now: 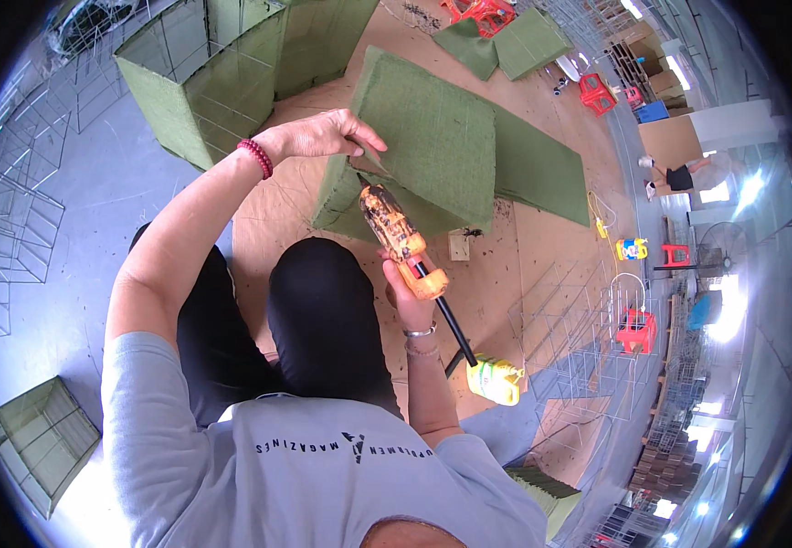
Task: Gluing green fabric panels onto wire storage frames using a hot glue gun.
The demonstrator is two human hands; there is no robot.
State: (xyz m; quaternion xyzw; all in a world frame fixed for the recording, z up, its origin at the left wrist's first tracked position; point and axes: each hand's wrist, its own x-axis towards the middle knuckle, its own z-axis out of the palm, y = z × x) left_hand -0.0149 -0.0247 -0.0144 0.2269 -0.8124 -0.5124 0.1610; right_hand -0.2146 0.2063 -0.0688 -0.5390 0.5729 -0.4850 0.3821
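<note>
In front of my knees lies a green fabric-covered box [428, 137], tilted, with a loose edge along its near side. My left hand [323, 135] pinches a flap of that green fabric [370, 157] between thumb and fingers, lifting it from the edge. My right hand [402, 288] is wrapped round an orange glue gun [391, 224] smeared with dark residue. The gun's dark nozzle points up at the seam just below the lifted flap; whether it touches cannot be told. A black glue stick [454, 324] sticks out of the gun's rear.
A larger green open box [232, 96] stands at the upper left, a flat green panel [542, 164] beyond the work. Wire frames [12, 237] lie left and right. A yellow jug [495, 379] sits by my right forearm. Red stools [597, 94] and another person [679, 176] are farther off.
</note>
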